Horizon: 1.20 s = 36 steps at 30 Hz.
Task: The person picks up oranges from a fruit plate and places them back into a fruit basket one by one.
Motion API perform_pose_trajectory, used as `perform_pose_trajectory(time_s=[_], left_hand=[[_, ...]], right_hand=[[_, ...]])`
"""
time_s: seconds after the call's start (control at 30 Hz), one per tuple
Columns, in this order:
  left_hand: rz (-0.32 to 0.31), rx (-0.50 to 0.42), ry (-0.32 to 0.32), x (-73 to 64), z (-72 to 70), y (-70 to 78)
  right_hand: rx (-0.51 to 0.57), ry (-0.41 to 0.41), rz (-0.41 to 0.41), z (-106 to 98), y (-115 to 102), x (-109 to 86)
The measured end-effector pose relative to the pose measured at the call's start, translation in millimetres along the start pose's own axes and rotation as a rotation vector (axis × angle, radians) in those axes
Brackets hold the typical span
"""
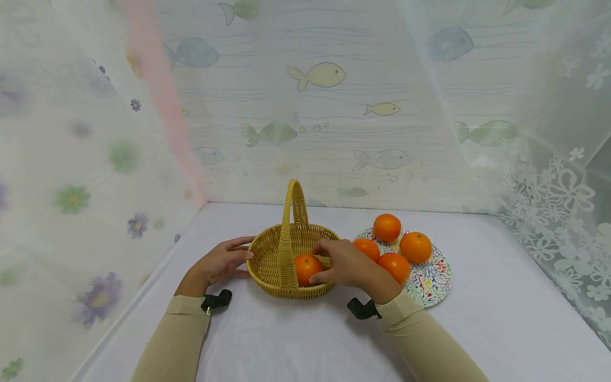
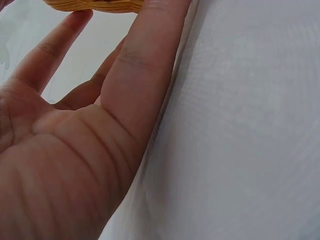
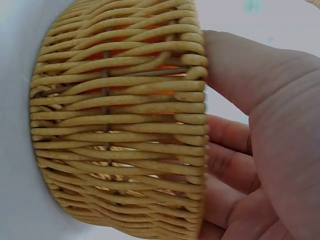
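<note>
A yellow wicker basket (image 1: 267,289) with a tall arched handle stands on the table. Inside it, right of the handle, lies an orange (image 1: 305,268). My right hand (image 1: 350,265) reaches over the basket's right rim and holds this orange, thumb on the near side and fingers curled at the far side. Through the weave in the right wrist view, a bit of the orange (image 3: 115,50) shows. At the basket's left end my left hand (image 1: 224,261) rests with its fingers loosely extended, the fingertips (image 2: 82,17) against the wicker side.
Right of the basket, several oranges (image 1: 416,248) sit on a round, colourfully speckled plate (image 1: 429,286), partly behind my right hand. A white cloth covers the table (image 1: 277,339). Sheer curtains (image 1: 324,132) with fish and flower patterns hang behind and at both sides.
</note>
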<state>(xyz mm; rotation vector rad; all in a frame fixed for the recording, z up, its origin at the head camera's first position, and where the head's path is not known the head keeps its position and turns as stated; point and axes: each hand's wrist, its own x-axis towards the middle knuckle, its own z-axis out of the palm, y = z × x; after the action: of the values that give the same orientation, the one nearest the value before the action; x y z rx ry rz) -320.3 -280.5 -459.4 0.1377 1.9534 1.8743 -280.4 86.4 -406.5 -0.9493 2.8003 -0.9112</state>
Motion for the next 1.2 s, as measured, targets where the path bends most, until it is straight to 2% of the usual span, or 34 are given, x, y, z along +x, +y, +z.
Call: perform_pose_trajectory(time_s=[0.3,0.53,0.7,0.93,1.2], left_hand=[[-0.005,0.006,0.011,-1.9,-1.0,0.0],[-0.020,-0.025,0.026,-1.8,-1.5,0.2],[-0.017,-0.019,0.024,-2.2,-1.3,0.1],[-0.022,-0.025,0.027,-1.4,-1.6,-0.5],[-0.032,-0.016,0.034,-0.1,0.4,2.1]], right_hand=[[0.039,0.024,0.004,-15,-2,-2.6],[0.009,0.066,0.054,-38,1,-7.7],[-0.024,0.110,0.087,-54,12,-13.3],[0.007,0.207,0.158,-74,30,-23.2],[-0.002,0.246,0.244,-98,49,-36.9]])
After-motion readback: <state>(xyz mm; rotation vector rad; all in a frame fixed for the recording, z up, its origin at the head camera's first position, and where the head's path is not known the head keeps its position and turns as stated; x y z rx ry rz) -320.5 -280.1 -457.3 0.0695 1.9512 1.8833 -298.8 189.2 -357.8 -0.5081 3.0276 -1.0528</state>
